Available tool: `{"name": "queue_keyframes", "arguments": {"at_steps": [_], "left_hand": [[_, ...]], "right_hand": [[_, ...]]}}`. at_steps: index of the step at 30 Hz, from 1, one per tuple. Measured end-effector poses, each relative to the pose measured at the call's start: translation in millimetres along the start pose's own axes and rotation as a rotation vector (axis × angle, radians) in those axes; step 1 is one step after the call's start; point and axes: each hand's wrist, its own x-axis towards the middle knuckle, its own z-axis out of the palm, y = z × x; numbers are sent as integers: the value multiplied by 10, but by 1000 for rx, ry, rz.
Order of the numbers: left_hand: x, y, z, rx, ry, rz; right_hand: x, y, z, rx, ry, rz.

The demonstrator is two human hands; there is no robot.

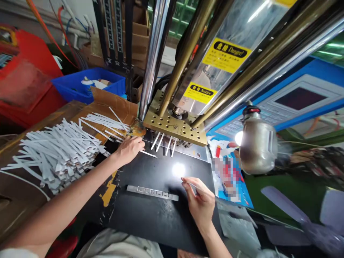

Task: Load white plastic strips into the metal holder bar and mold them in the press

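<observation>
My left hand [131, 148] is at the press's front left, fingers curled down and together. A loose white strip [149, 154] pokes out to the right from beneath it; what the fingertips hold, if anything, is hidden. Over the black work surface, my right hand [201, 200] is closed in a pinch on a thin pale strip [197, 187], mostly covered by the fingers. Between my forearms lies a slotted metal bar fixture [152, 192], apart from both hands. Several white strips [167, 146] stick out from under the brass-coloured press plate [174, 127].
A big heap of white strips [61, 150] lies at left, with a smaller pile [104, 122] on cardboard behind. A lit lamp [256, 139] hangs at right beside the blue control panel [295, 96]. A blue bin [77, 84] and a fan [306, 215] flank the workplace.
</observation>
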Motion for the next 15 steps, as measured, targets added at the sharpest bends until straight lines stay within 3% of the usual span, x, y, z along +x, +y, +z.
{"name": "queue_keyframes", "arguments": {"at_steps": [6, 9, 12, 15], "left_hand": [[85, -76, 87, -95, 2, 109], [133, -56, 57, -182, 42, 176], [156, 45, -147, -313, 146, 238], [87, 213, -538, -461, 380, 222]], "right_hand": [[-219, -311, 199, 92, -217, -12], [-254, -346, 318, 62, -253, -73], [-275, -360, 355, 8, -279, -115], [-271, -397, 339, -42, -337, -122]]}}
